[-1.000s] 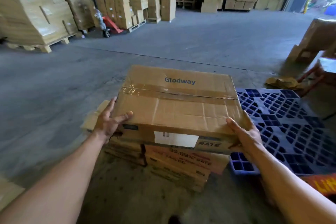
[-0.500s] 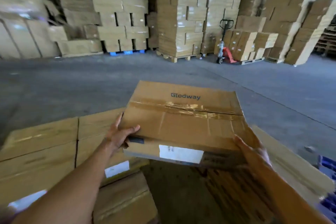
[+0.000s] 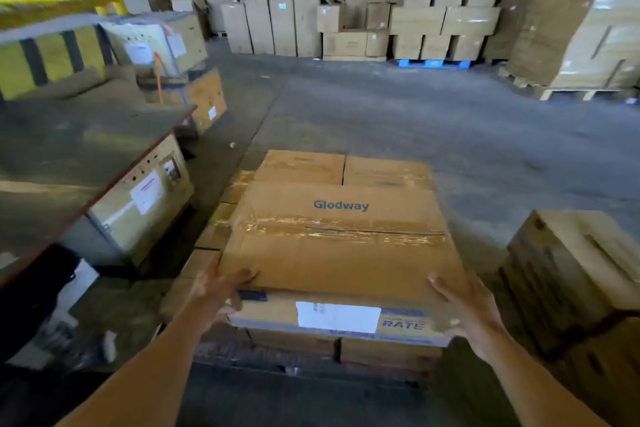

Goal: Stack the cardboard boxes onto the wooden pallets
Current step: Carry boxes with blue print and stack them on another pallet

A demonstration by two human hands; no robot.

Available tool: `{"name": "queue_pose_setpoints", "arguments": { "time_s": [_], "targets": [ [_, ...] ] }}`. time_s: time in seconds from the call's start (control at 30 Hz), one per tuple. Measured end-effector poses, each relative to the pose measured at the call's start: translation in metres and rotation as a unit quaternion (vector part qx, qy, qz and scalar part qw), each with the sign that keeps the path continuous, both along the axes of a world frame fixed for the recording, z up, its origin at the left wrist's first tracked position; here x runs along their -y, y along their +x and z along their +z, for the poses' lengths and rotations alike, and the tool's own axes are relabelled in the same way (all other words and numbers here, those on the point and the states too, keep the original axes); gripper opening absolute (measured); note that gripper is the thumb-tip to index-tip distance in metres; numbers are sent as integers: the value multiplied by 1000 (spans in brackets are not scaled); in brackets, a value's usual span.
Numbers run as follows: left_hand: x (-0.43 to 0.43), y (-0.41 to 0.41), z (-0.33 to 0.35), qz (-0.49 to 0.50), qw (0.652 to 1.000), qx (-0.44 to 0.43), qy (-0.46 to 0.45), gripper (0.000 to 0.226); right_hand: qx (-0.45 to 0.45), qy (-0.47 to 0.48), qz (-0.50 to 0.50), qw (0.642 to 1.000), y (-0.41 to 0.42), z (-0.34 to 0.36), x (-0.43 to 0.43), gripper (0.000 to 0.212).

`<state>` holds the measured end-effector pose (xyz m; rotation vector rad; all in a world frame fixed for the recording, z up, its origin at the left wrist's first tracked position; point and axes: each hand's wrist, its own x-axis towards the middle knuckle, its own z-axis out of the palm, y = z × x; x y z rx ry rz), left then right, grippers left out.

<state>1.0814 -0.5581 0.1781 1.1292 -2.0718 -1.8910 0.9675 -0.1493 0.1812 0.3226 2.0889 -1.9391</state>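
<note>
Cardboard box [image 3: 339,253] gripped at near corners by left hand [image 3: 221,288] and right hand [image 3: 471,315], best lowered flat, squared over stacked boxes [image 3: 301,166] mid-frame.

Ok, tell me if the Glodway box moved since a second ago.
Yes. The box left the blue pallet's side, carried leftward; left hand and right hand now hold it over a layer of boxes.

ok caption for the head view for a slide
Left hand and right hand hold a Glodway cardboard box over stacked boxes.
</note>
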Motion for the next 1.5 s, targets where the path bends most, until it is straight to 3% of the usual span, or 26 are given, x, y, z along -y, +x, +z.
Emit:
{"name": "queue_pose_setpoints", "arguments": {
  "time_s": [0.13,0.33,0.47,0.63,0.73,0.87,1.03,1.17,1.23,1.3,1.4,1.5],
  "targets": [
    [75,33,-27,48,998,-2,45,101,27,4,25,999,9,-36,95,58],
    [201,15,-102,-7,994,61,91,98,122,34,-11,992,10,-117,216,76],
    [258,-13,-174,-34,990,74,112,100,130,68,-19,989,-9,-186,269,88],
    [294,-29,-258,-50,989,77,119,102,112,87,-7,990,-27,-261,300,51],
    [305,-45,-292,-37,987,83,133,100,109,90,-13,990,-39,-293,307,57],
    [308,-71,-319,-61,986,82,130,88,102,130,-21,986,-61,-321,311,46],
    [310,-93,-345,-61,988,77,119,86,103,239,-4,966,-86,-345,315,82],
    [304,-95,-359,-57,990,84,95,85,82,303,-5,950,-92,-358,320,73],
    [302,-95,-362,-60,991,94,72,83,79,319,7,944,-95,-360,321,70],
    [297,-96,-360,-72,989,124,-16,85,76,342,37,936,-99,-359,320,68],
    [281,-99,-343,-84,956,184,-213,90,86,350,82,929,-98,-346,323,80],
    [255,-102,-314,-118,917,175,-339,77,80,411,103,902,-82,-316,316,89]
  ]
}}
